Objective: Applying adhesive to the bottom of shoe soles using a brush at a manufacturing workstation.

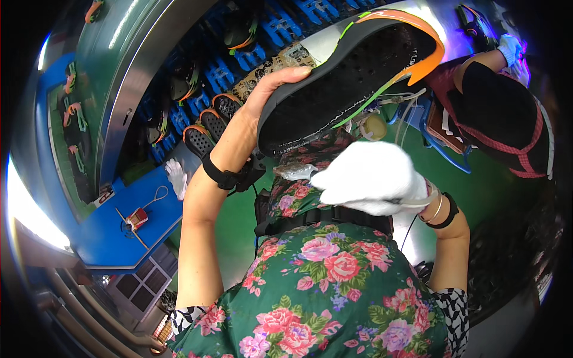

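My left hand point(270, 95) is bare and closed on a large black shoe sole point(346, 80) with an orange and green edge. Its thumb lies over the rim; the other fingers are hidden behind the sole. The sole is held up and tilted, its broad face towards me. Below it, my right hand point(370, 179) wears a white glove, with the fingers curled and pointing left. What they hold, if anything, is hidden. A crinkled clear plastic piece point(293, 172) lies by the glove's fingertips; I cannot tell whether it is gripped.
Several black clogs with orange rims point(213, 124) stand beyond my left forearm, near blue racks point(221, 74). A blue table point(107, 238) at left bears a pale glove point(176, 178) and a small red item point(137, 219). At right, a co-worker point(501, 107) stands by a blue-framed stool point(444, 146).
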`<state>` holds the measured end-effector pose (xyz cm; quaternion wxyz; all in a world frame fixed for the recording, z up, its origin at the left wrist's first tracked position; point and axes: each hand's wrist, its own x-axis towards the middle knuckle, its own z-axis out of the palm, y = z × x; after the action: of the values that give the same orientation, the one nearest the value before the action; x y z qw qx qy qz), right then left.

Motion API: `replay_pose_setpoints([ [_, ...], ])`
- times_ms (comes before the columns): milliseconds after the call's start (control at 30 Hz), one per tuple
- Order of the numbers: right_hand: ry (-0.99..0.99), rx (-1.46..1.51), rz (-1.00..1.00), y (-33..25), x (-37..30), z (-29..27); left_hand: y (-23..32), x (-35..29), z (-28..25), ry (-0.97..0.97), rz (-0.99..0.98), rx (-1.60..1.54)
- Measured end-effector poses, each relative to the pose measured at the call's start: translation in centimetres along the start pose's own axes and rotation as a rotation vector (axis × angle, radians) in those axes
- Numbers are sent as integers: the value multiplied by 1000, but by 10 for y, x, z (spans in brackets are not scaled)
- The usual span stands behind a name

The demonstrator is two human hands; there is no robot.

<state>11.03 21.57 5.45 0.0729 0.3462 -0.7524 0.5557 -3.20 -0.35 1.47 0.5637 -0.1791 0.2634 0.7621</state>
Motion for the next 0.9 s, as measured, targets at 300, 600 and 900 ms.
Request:
replay_pose_setpoints([
  [300,161,141,79,6,7,1,-2,0,-6,-93,103,-52],
  [600,386,218,448,15,16,-19,-28,12,-14,-65,206,-281],
  [900,244,-636,-69,28,38,-24,-53,-6,-21,-300,178,-364],
])
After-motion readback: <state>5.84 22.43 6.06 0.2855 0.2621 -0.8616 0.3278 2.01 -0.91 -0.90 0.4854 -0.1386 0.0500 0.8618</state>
